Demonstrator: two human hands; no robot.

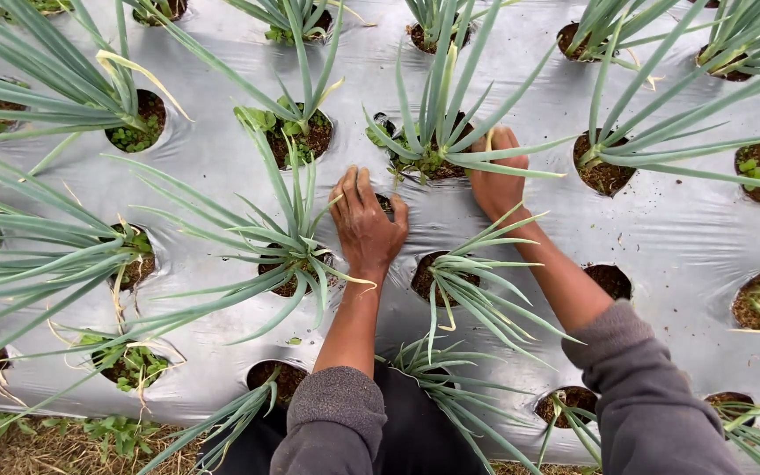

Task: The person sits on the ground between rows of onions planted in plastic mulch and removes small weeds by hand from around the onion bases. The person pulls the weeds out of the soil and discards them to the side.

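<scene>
Both hands worked at one planting hole in the silver plastic mulch (222, 167), where an onion plant (440, 132) stood among small weeds (428, 163). The left hand (365, 224) lay flat on the sheet beside the hole, fingers spread, holding nothing. The right hand (494, 180) reached into the hole at the plant's base; leaves hid its fingertips, so its grip could not be told. The weeds looked soft, light and easily torn, best pinched low at the soil. The onion leaves seemed stiff but snappable.
</scene>
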